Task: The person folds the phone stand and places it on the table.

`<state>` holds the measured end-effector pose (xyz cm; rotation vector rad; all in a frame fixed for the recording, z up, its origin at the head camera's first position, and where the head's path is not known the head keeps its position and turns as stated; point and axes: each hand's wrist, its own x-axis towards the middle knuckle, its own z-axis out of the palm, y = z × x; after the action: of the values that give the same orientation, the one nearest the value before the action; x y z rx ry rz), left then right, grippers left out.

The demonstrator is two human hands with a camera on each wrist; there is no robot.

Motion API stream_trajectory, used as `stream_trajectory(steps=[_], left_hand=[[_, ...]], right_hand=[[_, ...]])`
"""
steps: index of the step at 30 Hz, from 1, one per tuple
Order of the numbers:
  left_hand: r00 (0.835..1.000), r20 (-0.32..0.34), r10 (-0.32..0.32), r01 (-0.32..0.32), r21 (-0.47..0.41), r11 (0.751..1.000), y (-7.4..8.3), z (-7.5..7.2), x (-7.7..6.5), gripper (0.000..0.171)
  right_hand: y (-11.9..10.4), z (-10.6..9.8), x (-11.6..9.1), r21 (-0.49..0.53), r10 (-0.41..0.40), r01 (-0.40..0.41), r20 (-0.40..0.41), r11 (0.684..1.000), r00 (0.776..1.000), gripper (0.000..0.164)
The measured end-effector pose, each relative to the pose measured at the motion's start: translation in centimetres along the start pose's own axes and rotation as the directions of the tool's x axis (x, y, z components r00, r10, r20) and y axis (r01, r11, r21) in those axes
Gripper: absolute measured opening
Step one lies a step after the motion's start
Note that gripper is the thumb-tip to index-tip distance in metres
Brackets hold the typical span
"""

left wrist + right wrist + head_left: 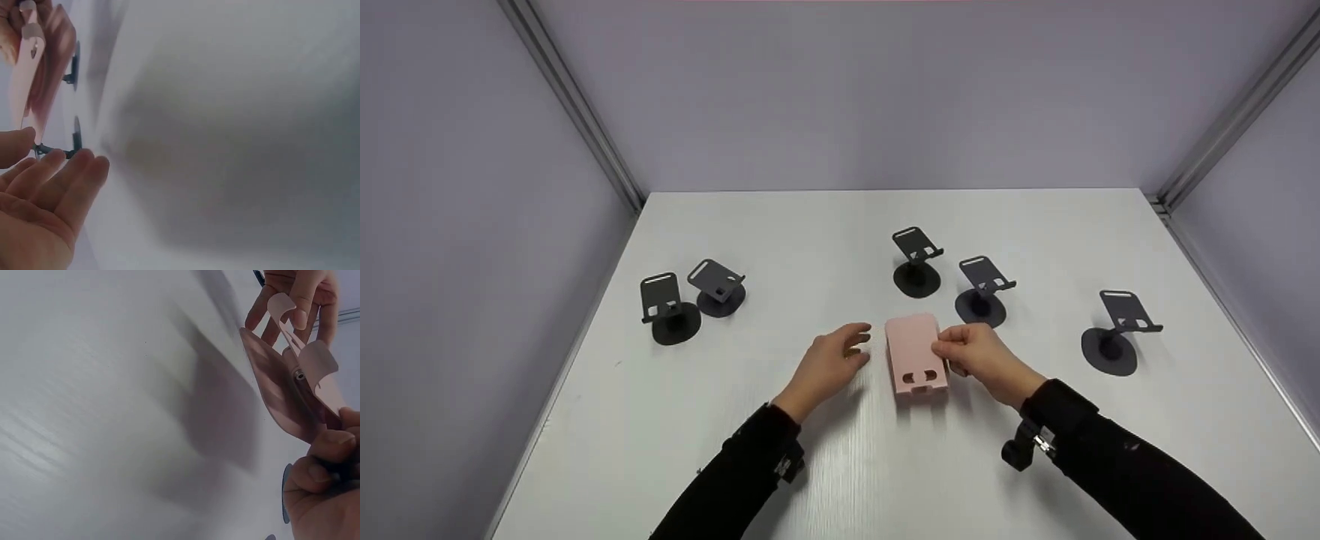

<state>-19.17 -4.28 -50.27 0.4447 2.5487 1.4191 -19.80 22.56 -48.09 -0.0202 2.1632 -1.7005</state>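
The right hand [986,361] hides part of the pink stand [912,345] (both sleeves [1136,465] are cut off).

You've got a wide lane up the table [810,240] between the left stands [712,277] and the middle pair [916,280], but just past your right hand [986,361] a stand's base [980,306] kinda blocks you.

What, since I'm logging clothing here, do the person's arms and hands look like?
The left sleeve and right sleeve are long and black. The left wrist camera and right wrist camera are small and dark, the right one with a silvery piece beside it. The left hand and right hand wear no gloves.
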Motion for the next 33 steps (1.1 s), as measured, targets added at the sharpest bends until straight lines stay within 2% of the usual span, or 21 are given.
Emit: stream_trajectory(steps=[3,6,9,14,17,19,23,33], left_hand=[[1.0,-0.02,0.01,-0.006,0.184,0.983,-0.4,-0.5,-0.3,0.046],[1.0,-0.019,0.001,0.005,0.327,0.945,-0.8,-0.8,-0.6,0.048],[1.0,-0.014,-0.018,0.022,0.447,0.894,-1.2,-1.2,-0.8,0.056],[0.996,-0.008,-0.087,0.075,0.582,0.81,-2.0,-1.7,-1.2,0.071],[0.992,-0.011,-0.125,0.105,0.618,0.779,-2.4,-2.0,-1.6,0.078],[0.99,-0.009,-0.142,0.116,0.628,0.769,-2.6,-2.2,-1.9,0.08],[0.987,-0.002,-0.163,0.127,0.63,0.766,-2.8,-2.4,-2.3,0.083],[0.987,-0.006,-0.159,0.127,0.631,0.765,-3.2,-2.7,-2.2,0.084]], right_hand=[[0.2,-0.2,-0.2,-0.017,0.014,-0.014,0.003,1.0,1.0,0.012],[0.6,-0.5,-0.4,-0.035,0.022,-0.022,0.009,0.999,1.0,0.013],[1.1,-0.8,-0.5,-0.044,0.028,-0.027,0.017,0.999,0.999,0.015],[2.0,-1.0,-0.5,-0.054,0.043,-0.041,0.031,0.998,0.999,0.019],[2.3,-1.1,-0.7,-0.057,0.046,-0.044,0.042,0.997,0.998,0.018],[2.5,-1.2,-0.8,-0.054,0.05,-0.048,0.045,0.997,0.998,0.017],[2.8,-1.3,-0.9,-0.039,0.057,-0.055,0.054,0.998,0.997,0.017],[3.8,-1.3,-0.8,-0.002,0.075,-0.075,0.084,0.997,0.994,0.019]])
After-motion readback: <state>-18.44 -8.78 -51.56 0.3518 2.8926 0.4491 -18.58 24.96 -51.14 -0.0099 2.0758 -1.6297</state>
